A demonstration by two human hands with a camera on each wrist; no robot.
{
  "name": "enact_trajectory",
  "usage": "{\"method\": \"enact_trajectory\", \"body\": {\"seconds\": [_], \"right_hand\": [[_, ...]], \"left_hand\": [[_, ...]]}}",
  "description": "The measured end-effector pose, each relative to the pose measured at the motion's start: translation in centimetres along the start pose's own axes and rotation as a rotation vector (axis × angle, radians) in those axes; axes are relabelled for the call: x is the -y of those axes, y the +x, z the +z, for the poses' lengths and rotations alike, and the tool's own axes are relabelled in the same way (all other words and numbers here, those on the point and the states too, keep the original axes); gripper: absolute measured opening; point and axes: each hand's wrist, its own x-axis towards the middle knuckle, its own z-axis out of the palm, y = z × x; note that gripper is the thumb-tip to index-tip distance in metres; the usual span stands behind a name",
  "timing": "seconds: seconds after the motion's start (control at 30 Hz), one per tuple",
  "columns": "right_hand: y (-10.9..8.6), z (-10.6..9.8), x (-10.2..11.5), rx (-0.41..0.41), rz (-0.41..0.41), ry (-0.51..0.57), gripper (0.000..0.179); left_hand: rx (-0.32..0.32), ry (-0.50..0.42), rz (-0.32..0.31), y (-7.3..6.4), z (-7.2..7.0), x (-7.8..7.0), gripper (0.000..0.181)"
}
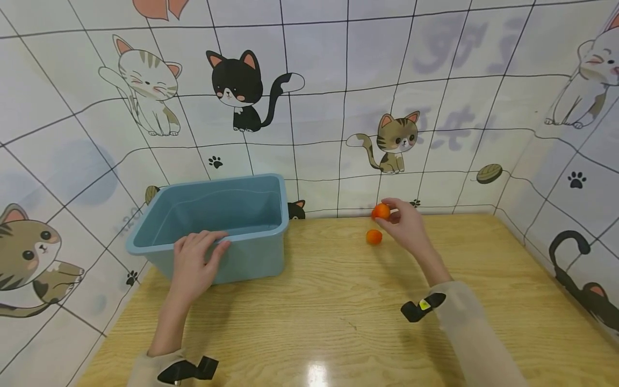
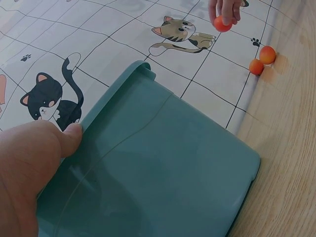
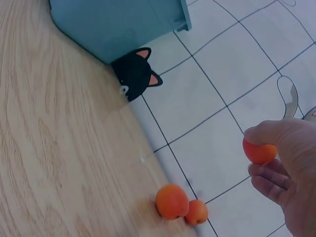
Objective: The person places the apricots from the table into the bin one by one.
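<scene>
My right hand pinches a small round orange fruit between thumb and fingers, lifted above the table near the back wall. Two more orange fruits lie on the table below it: the nearer fruit and the farther fruit, close against the wall and partly hidden in the head view by the held one. On the left stands a blue-green plastic bin. The left hand grips its front rim, fingers over the edge and thumb on the outer side. In the head view, the visible inside of the bin shows bare walls.
A light wood-grain table carries everything. Behind it rises a wall covered in white grid paper with cartoon cats, which also runs along both sides. Black straps with small devices sit on both sleeves.
</scene>
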Motion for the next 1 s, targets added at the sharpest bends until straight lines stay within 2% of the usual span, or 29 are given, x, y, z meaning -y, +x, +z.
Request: {"method": "enact_trajectory", "body": {"seconds": [0.53, 1.0], "right_hand": [[0.1, 1.3, 6.1, 0.034, -0.175, 0.091, 0.046], [0.0, 3.7, 10.1, 0.024, -0.372, 0.124, 0.046]], "left_hand": [[-0.009, 0.005, 0.007, -0.3, 0.0, -0.2, 0.017], [-0.009, 0.008, -0.001, -0.3, 0.0, -0.5, 0.017]]}}
